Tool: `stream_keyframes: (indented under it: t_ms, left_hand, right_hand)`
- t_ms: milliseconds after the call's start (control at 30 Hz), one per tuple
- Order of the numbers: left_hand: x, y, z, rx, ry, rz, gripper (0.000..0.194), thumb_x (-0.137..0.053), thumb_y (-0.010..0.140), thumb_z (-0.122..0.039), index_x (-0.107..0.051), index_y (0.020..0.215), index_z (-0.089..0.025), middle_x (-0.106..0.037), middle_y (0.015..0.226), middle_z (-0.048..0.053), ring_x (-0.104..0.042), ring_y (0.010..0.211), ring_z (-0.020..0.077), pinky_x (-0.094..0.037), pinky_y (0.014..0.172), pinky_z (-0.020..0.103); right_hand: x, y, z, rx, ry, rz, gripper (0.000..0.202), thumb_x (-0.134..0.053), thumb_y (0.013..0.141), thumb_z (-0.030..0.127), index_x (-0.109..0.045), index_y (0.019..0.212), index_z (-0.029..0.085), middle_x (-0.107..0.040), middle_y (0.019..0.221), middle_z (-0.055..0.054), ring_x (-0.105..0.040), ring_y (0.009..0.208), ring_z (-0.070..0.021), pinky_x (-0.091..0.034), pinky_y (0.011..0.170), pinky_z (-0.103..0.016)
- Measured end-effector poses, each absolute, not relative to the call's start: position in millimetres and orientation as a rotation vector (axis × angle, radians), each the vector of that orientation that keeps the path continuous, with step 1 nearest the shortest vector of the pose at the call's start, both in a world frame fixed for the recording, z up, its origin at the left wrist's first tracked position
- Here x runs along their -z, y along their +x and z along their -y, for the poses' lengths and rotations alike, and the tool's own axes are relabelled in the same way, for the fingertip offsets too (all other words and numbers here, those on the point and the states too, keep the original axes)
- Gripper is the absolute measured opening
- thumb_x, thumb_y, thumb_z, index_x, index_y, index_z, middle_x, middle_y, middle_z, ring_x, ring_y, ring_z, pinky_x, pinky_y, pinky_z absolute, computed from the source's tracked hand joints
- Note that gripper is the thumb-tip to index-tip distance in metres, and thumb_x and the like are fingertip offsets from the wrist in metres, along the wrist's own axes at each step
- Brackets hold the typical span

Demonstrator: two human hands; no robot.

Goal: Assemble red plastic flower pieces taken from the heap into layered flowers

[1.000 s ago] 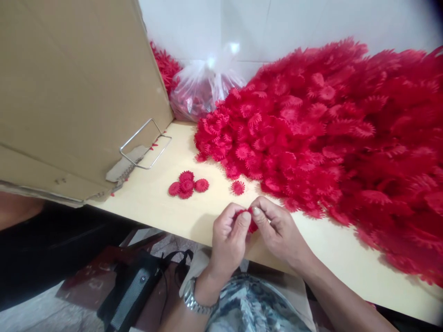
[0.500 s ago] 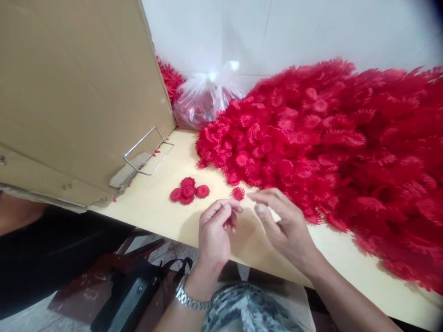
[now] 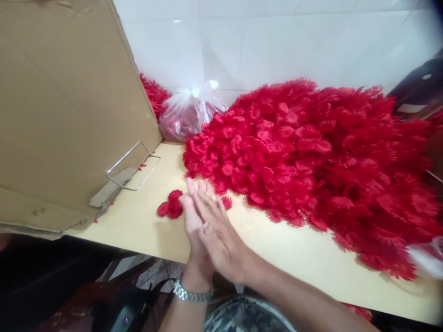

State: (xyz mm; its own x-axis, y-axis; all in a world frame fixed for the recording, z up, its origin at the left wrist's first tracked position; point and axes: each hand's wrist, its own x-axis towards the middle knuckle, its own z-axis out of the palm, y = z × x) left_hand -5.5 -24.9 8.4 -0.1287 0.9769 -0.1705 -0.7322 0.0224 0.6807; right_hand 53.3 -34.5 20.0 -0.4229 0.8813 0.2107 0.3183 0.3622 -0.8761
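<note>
My left hand (image 3: 192, 223) and my right hand (image 3: 221, 233) are pressed palm to palm above the pale table, fingers stretched out and pointing away from me. Whatever may lie between the palms is hidden. Just left of my fingertips sits a small cluster of red toothed paper-like flowers (image 3: 170, 208), partly covered by my left hand. A single red flower (image 3: 227, 203) lies right beside my right fingers. Beyond them rises a large heap of the same red flowers (image 3: 277, 152).
A tall cardboard box (image 3: 69, 115) stands at left, with a metal wire frame (image 3: 134, 167) at its foot. Behind the heap's left end is a tied clear plastic bag (image 3: 185, 115) with red contents. The table edge (image 3: 145, 257) runs before me; a white tiled wall (image 3: 249, 50) closes the back.
My hands were apart, the left with curled fingers and some red showing in it. They have come together, palms flat against each other. The view has shifted slightly right.
</note>
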Motion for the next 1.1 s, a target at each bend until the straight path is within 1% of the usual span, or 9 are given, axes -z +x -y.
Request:
stream_keyframes:
  t_ms: [67,167,267,367,500,567,767,933,1100]
  left_hand:
    - [-7.5,-9.0,22.8,-1.548,0.474,-0.760,0.051,-0.028,0.084,-0.065,-0.045,0.128,-0.046,-0.032,0.149,-0.008,-0.021,0.140,0.0162,-0.031,0.107,0.034]
    - [-8.4,0.9,26.0,-1.541,0.543,-0.764,0.048,-0.031,0.086,-0.061,-0.045,0.128,-0.045,-0.026,0.151,-0.011,-0.017,0.140,0.0154,-0.024,0.111,0.033]
    - [-11.8,15.0,31.6,-1.510,0.560,-0.773,0.053,-0.031,0.086,-0.062,-0.051,0.126,-0.035,-0.033,0.149,-0.004,-0.021,0.139,0.0166,-0.021,0.112,0.031]
    - [-16.5,13.9,30.1,-1.469,0.537,-0.775,0.064,-0.026,0.082,-0.069,-0.051,0.128,-0.032,-0.039,0.146,0.000,-0.028,0.137,0.0196,-0.028,0.109,0.033]
    - [-19.7,-2.6,18.4,-1.517,0.502,-0.796,0.061,-0.025,0.081,-0.070,-0.041,0.133,-0.042,-0.032,0.149,-0.006,-0.028,0.137,0.0197,-0.036,0.105,0.035]
    - [-18.0,-3.3,16.4,-1.539,0.514,-0.802,0.058,-0.025,0.081,-0.070,-0.042,0.131,-0.045,-0.032,0.149,-0.009,-0.026,0.138,0.0189,-0.035,0.105,0.035]
    - [-11.6,21.2,31.4,-1.471,0.575,-0.757,0.057,-0.029,0.086,-0.062,-0.052,0.127,-0.031,-0.048,0.140,0.002,-0.032,0.135,0.0200,-0.031,0.108,0.035]
    - [-8.7,12.9,34.1,-1.496,0.566,-0.763,0.060,-0.028,0.082,-0.068,-0.050,0.128,-0.035,-0.045,0.142,0.000,-0.028,0.137,0.0213,-0.030,0.108,0.037]
    - [-1.1,9.1,32.6,-1.459,0.588,-0.732,0.060,-0.036,0.081,-0.066,-0.049,0.128,-0.032,-0.046,0.140,0.002,-0.027,0.137,0.0252,-0.033,0.107,0.039]
  right_hand:
    - [-23.3,51.8,41.5,-1.025,-1.001,1.894,0.062,-0.013,0.093,0.055,-0.002,0.148,0.026,-0.006,0.155,0.001,-0.004,0.142,-0.0198,-0.005,0.116,-0.048]
    - [-29.3,53.0,25.2,-1.032,-1.104,1.780,0.065,-0.006,0.092,0.056,-0.006,0.148,0.023,-0.007,0.154,-0.001,-0.003,0.142,-0.0204,-0.004,0.115,-0.050]
    - [-30.3,58.3,0.1,-1.055,-1.142,1.732,0.068,-0.009,0.091,0.059,-0.004,0.148,0.023,-0.007,0.155,-0.001,0.001,0.142,-0.0208,-0.001,0.114,-0.053]
    - [-21.9,61.4,2.4,-1.020,-1.143,1.735,0.068,-0.012,0.091,0.061,0.000,0.148,0.026,-0.004,0.155,0.000,0.005,0.141,-0.0211,0.001,0.114,-0.054]
    - [-10.3,58.4,37.7,-0.950,-1.034,1.848,0.065,-0.014,0.092,0.058,0.008,0.146,0.030,-0.001,0.155,0.002,0.000,0.141,-0.0226,0.002,0.114,-0.051]
    - [-12.2,57.5,42.1,-0.931,-1.022,1.833,0.063,-0.011,0.093,0.055,0.011,0.146,0.030,0.002,0.155,0.002,0.000,0.141,-0.0222,0.000,0.115,-0.050]
    - [-20.1,66.2,-8.2,-0.825,-1.106,1.746,0.064,-0.011,0.093,0.055,0.005,0.147,0.026,-0.004,0.155,-0.001,0.000,0.142,-0.0218,0.005,0.113,-0.052]
    - [-8.3,64.9,17.0,-0.796,-1.061,1.824,0.067,-0.013,0.090,0.061,-0.003,0.148,0.028,-0.009,0.155,-0.001,-0.001,0.142,-0.0224,0.003,0.114,-0.052]
    - [-23.4,56.0,39.2,-0.817,-0.939,1.848,0.076,-0.006,0.085,0.067,0.000,0.148,0.026,-0.008,0.155,-0.002,-0.002,0.142,-0.0265,-0.002,0.114,-0.052]
